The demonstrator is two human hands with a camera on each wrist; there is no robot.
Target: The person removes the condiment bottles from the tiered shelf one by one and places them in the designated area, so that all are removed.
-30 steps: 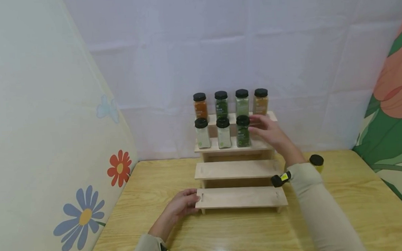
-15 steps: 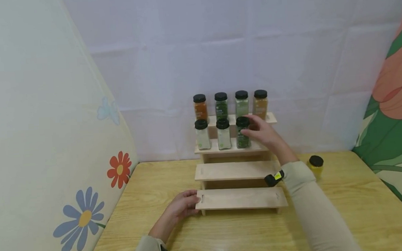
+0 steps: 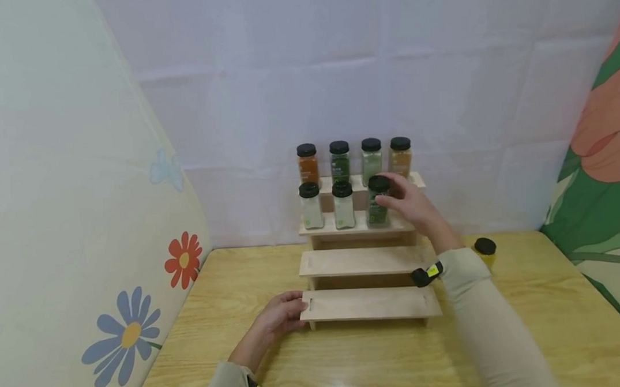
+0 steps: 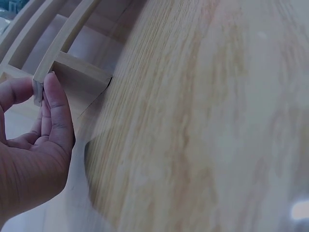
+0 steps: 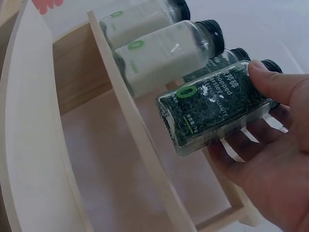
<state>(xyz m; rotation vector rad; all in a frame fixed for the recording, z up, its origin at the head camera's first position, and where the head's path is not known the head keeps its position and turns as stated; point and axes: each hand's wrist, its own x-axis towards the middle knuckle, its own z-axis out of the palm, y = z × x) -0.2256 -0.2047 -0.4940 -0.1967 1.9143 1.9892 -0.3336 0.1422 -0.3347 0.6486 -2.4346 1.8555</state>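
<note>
My right hand (image 3: 411, 206) grips a square jar of chopped parsley (image 5: 212, 106) with a black lid, thumb on the front and fingers behind. In the right wrist view the jar is tilted and its base looks clear of the shelf board. Two jars of white powder (image 3: 312, 211) stand to its left on the same step of the wooden tiered rack (image 3: 369, 303). My left hand (image 3: 279, 317) pinches the left end of the rack's lowest board (image 4: 53, 55) between thumb and fingers.
Several spice jars (image 3: 308, 167) with black lids line the top step behind. A yellow jar (image 3: 485, 250) stands on the wooden table (image 3: 231, 289) right of the rack, close to my right forearm. A white cloth backdrop (image 3: 264, 103) hangs behind.
My right hand has closed around the parsley jar. The jar has shifted slightly right and up from its spot on the step. My left hand stays on the lowest board.
</note>
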